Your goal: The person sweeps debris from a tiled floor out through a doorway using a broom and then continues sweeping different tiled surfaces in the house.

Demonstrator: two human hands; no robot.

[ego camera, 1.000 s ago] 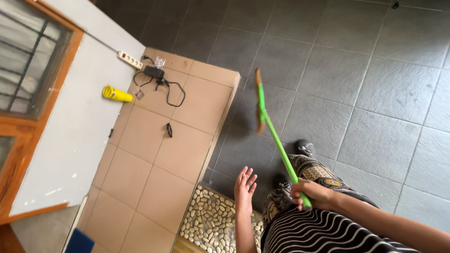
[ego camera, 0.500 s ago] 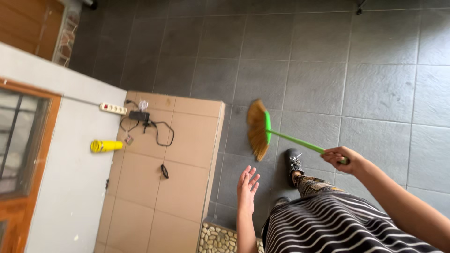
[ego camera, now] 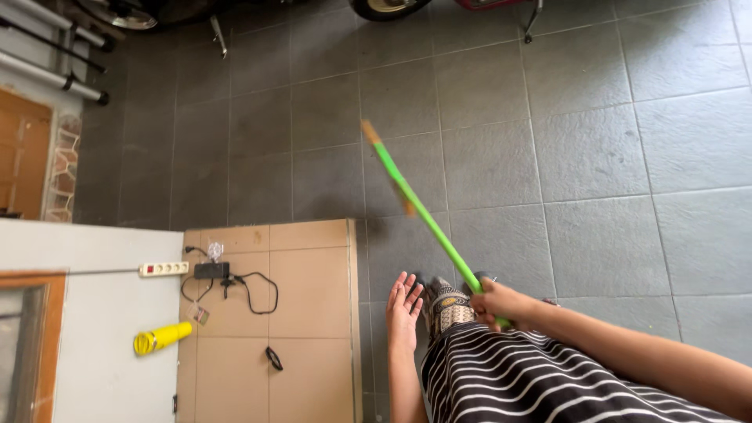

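R hand (ego camera: pixel 495 304) is gripping the lower end of a green broom handle (ego camera: pixel 427 215), fingers wrapped tight round it, just in front of the striped skirt (ego camera: pixel 517 376). Handle is slanting up and left across the frame; the bristle head (ego camera: pixel 371 131) is showing edge-on and blurred at the far end, over the grey tiled floor (ego camera: pixel 595 157). Can't tell if the bristles are touching the tiles.

L hand (ego camera: pixel 404 305) is hanging open and empty, fingers spread a little, palm facing right, just beside the skirt and near the R hand but not touching the broom. It's sitting right by the edge of the tan tiled step (ego camera: pixel 313 274), w/ a narrow strip of grey floor between.

On the step, near its far left corner: black adapter w/ cable (ego camera: pixel 227 278), white power strip (ego camera: pixel 164 269) lying across onto the white wall (ego camera: pixel 102 352). A yellow cylinder (ego camera: pixel 161 338) is lying at the wall-step line.

Open grey floor is stretching wide to the right and ahead. At the top edge, a wheel (ego camera: pixel 388 8) and kickstand (ego camera: pixel 533 19) of parked bikes are closing it off; pipes (ego camera: pixel 51 78) are lying top left.
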